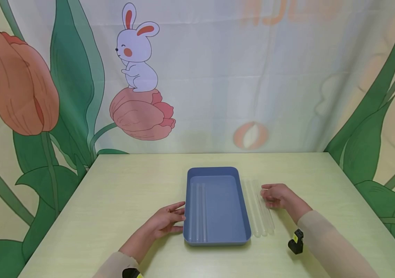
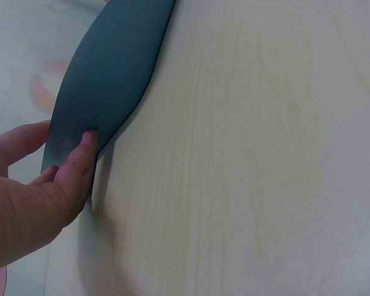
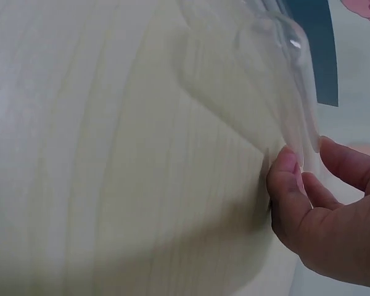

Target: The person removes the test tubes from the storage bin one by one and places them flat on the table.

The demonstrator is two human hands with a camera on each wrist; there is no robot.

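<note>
A shallow blue tray (image 1: pixel 224 210) lies lengthwise on the table. Inside it, along its left side, clear test tubes (image 1: pixel 198 212) lie side by side. My left hand (image 1: pixel 166 220) rests its extended fingertips against the tray's left outer wall; the left wrist view shows the fingers (image 2: pixel 80 163) on that wall. Right of the tray lie more clear test tubes (image 1: pixel 257 216) with rounded near ends. Of these, my right hand (image 1: pixel 276 195) pinches the outermost test tube (image 1: pixel 268 218) between thumb and fingers. In the right wrist view, a rounded tube end (image 3: pixel 290 43) shows beyond the fingertips.
The pale wood-grain table (image 1: pixel 131 185) extends on both sides of the tray. Behind it hangs a printed cloth (image 1: pixel 211 77) with a rabbit and tulips. A black device (image 1: pixel 296 242) is on the right wrist, and another (image 1: pixel 131 273) on the left.
</note>
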